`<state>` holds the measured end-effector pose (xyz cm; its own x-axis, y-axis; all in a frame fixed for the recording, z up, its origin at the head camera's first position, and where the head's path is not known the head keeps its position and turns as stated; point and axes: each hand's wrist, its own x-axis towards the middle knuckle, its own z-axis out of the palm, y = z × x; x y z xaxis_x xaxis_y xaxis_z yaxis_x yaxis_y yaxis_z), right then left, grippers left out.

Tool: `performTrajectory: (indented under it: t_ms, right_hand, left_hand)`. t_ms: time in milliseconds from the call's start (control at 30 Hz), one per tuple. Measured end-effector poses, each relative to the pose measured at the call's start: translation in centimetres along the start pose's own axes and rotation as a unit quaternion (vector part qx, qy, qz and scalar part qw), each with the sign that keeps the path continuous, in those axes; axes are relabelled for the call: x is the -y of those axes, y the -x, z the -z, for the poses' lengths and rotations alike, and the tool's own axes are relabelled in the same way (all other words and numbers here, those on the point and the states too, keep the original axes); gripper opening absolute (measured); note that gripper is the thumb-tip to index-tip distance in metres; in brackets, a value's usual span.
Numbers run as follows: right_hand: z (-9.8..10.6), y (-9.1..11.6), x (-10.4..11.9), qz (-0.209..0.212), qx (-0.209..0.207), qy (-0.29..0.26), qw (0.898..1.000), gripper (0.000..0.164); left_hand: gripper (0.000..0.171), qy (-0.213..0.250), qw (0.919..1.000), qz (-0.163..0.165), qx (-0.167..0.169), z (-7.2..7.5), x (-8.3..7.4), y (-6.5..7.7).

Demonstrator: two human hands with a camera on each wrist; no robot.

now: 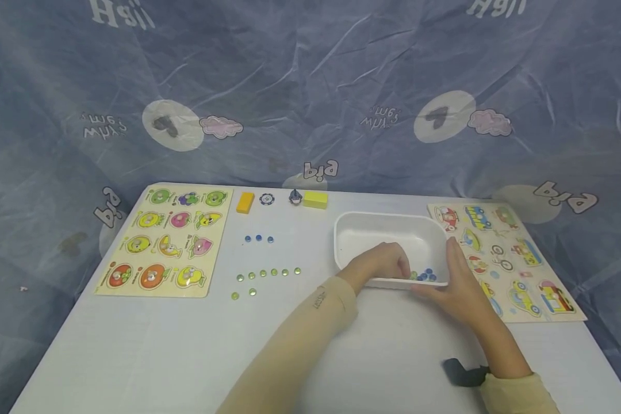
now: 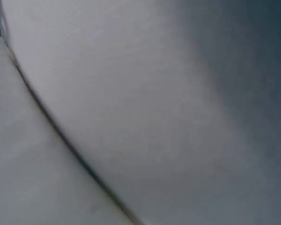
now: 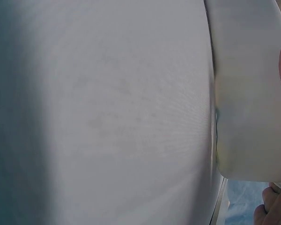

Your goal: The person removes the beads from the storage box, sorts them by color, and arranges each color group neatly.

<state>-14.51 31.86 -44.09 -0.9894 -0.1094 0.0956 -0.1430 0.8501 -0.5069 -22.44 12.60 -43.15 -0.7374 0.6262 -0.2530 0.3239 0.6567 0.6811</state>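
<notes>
Right of centre, the right hand [image 1: 462,292] grips the likely light, stiff tub [image 1: 388,228], sensibly cornerwise; the left hand [image 1: 384,261] curls inside, grasp hidden.

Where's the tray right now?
Head view, right of centre: the tray stands just left of the vehicle puzzle, left hand inside, right hand holding its near right corner.

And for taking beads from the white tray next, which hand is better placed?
Probably the left hand: it is inside the white tray, close to the beads, while the right hand holds the tray's corner.
</notes>
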Motion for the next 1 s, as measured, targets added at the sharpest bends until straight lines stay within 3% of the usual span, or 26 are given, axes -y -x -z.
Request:
performTrajectory:
  t_ms: [267, 600, 800, 1000]
  right_hand:
    - [0.1, 0.1, 0.1, -0.004, 0.002, 0.003, 1.0, 0.126]
    - [0.1, 0.0, 0.2, -0.005, 0.002, 0.009, 1.0, 0.128]
    - [0.0, -0.1, 0.1, -0.003, -0.001, 0.01, 1.0, 0.129]
    - [0.0, 0.0, 0.0, -0.004, 0.0, 0.008, 1.0, 0.128]
  left_hand:
    - [0.011, -0.009, 1.0, 0.0, -0.001, -0.4, -0.1, -0.7]
    - [0.014, -0.023, 0.9993, -0.027, -0.001, -0.7, -0.7, -1.5]
    - [0.012, -0.019, 0.9996, -0.018, 0.004, -0.8, -0.8, -1.6]
    - [0.011, -0.029, 0.9991, -0.03, -0.011, -0.7, -0.8, -1.6]
